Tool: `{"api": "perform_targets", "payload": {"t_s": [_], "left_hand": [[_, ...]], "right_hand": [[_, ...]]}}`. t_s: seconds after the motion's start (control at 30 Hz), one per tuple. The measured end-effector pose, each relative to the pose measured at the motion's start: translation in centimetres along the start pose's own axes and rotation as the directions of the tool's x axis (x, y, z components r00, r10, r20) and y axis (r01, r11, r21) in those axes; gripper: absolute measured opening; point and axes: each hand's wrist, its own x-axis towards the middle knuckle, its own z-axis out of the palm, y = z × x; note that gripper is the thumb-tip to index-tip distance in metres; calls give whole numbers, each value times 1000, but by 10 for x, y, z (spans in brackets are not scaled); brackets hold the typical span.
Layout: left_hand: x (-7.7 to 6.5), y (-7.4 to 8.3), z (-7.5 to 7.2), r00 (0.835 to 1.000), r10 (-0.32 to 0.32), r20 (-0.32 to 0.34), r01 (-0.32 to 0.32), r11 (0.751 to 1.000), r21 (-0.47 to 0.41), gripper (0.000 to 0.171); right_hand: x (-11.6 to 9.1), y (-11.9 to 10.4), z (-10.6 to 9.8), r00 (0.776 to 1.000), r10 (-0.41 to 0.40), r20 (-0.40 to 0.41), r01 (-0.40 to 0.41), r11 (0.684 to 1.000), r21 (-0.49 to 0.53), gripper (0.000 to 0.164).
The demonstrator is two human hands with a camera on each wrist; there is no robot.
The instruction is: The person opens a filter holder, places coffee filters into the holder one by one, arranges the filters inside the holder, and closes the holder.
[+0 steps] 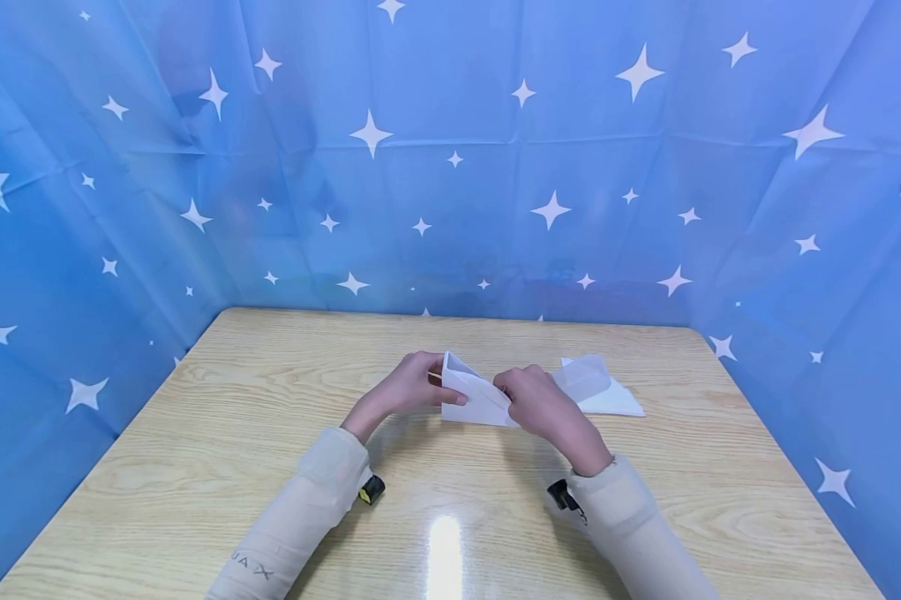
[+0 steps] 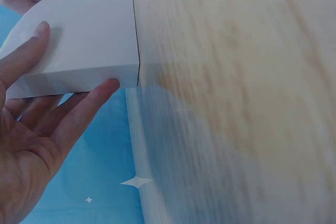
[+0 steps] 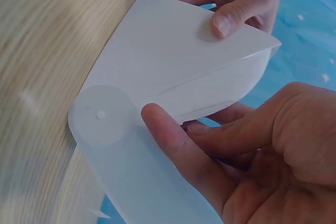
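Observation:
A white wedge-shaped box (image 1: 468, 406) with a slanting open side stands on the table between my two hands. My left hand (image 1: 407, 383) grips its left end, thumb flat on the broad face (image 3: 168, 40) and fingers round the narrow side. At the slanted edge, my right hand (image 1: 546, 407) holds the box with bent fingers, which overlap the opening in the right wrist view. A translucent rounded strip (image 3: 142, 169) joins the box's lower corner at a round disc (image 3: 101, 115). It runs out beneath my right hand; its far end (image 1: 588, 375) shows beyond that hand.
A flat white piece (image 1: 613, 402) lies on the wooden table (image 1: 232, 433), right of my right hand and partly under the strip's end. Blue curtains (image 1: 450, 192) with white stars enclose the table's back and sides. Small dark devices (image 1: 372, 490) sit at both cuffs.

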Motion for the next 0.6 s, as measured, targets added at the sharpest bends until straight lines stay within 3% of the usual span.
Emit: {"api": "perform_targets", "payload": {"t_s": [0.6], "left_hand": [[1, 1, 0, 1000, 15, -7, -15, 1000, -15, 28]], "right_hand": [[-3, -1, -10, 1000, 20, -16, -20, 1000, -15, 35]]}}
